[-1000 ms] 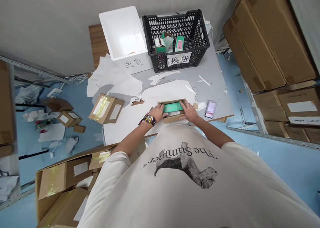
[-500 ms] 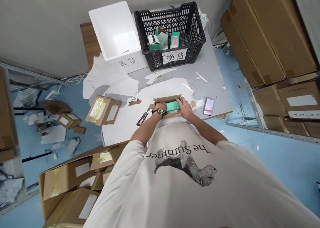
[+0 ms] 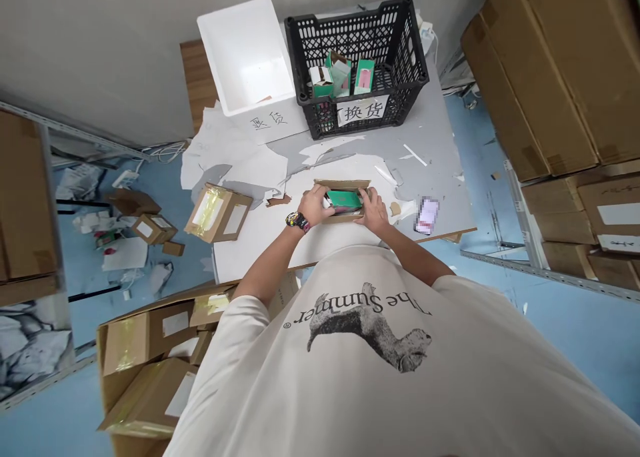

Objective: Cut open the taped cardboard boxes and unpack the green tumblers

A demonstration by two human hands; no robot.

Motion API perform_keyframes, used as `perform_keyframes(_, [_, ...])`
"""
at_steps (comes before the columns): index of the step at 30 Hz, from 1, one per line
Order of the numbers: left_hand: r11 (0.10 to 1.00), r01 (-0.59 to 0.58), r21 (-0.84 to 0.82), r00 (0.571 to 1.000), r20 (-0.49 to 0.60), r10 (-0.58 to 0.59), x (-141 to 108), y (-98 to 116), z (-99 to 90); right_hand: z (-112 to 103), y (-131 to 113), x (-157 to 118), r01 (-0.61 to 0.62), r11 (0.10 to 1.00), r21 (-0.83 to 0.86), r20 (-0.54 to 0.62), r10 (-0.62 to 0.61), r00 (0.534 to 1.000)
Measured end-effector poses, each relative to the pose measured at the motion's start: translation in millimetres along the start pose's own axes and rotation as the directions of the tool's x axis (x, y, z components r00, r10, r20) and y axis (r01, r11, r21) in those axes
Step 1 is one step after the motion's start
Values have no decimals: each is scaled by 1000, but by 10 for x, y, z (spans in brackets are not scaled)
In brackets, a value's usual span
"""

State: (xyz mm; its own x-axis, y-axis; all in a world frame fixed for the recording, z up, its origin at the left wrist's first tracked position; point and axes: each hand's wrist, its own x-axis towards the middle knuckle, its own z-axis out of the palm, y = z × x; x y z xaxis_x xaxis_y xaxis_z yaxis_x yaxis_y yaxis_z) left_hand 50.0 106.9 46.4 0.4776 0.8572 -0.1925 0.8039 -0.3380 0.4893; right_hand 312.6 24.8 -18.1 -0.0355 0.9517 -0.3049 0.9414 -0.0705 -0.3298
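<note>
A small green box [image 3: 345,199] lies inside an open cardboard box [image 3: 343,183] near the table's front edge. My left hand [image 3: 314,205], with a dark watch at the wrist, is closed around the green box's left end. At its opposite end, my right hand [image 3: 375,210] curls its fingers against the green box, the thumb by the carton's near wall. Part of the carton's left side is hidden behind my left hand.
Behind stand a white foam bin [image 3: 250,77] and a black crate [image 3: 357,113] holding several green boxes. A taped carton [image 3: 219,213] sits on the left, a phone [image 3: 427,215] on the right. Stacked cartons [image 3: 535,77] flank the table, and torn paper [image 3: 225,147] covers part of it.
My left hand has shifted from inside the carton to the green box's left end. The green box has turned, showing a different face. The utility knife is now hidden by my left arm.
</note>
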Motion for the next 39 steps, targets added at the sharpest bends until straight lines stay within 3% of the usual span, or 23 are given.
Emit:
perform_keyframes(4, [988,72,-138,985,-144,-92,14,-62,-109,-1,15,128,-4,1000,27,-11,5,1000])
perform_keyframes(10, [950,60,-305,919,-355,-172,-66,-266,-516,-32,46,403,23,999,45,-42,-21,999])
perform_keyframes(13, [897,82,-434,881,-389,-268,-154,-370,-673,-42,54,539,49,998,39,-43,-48,998])
perform_keyframes(17, [807,70,-586,842,-399,-362,-316,-467,-725,-33,56,606,86,996,24,-53,-85,995])
perform_keyframes(22, [779,-10,-627,865,-397,-308,-544,-416,-708,-117,71,492,98,995,-4,0,-98,995])
perform_keyframes(25, [806,-61,-588,866,-433,-250,-667,-272,-698,-291,98,323,142,989,40,-89,-138,986])
perform_keyframes(29, [850,-74,-522,894,-412,-176,-818,38,-619,-557,67,-68,197,954,226,-258,-136,956])
perform_keyframes(31, [887,-78,-455,917,-382,-114,-867,222,-525,-610,12,-306,259,898,356,-288,-158,944])
perform_keyframes(35, [957,-68,-282,974,-225,3,-835,562,-202,-481,-85,-660,331,777,535,-253,-226,941])
perform_keyframes(39, [998,-1,-68,1000,-28,-1,-666,799,236,-222,-65,-752,285,677,678,-247,-155,956])
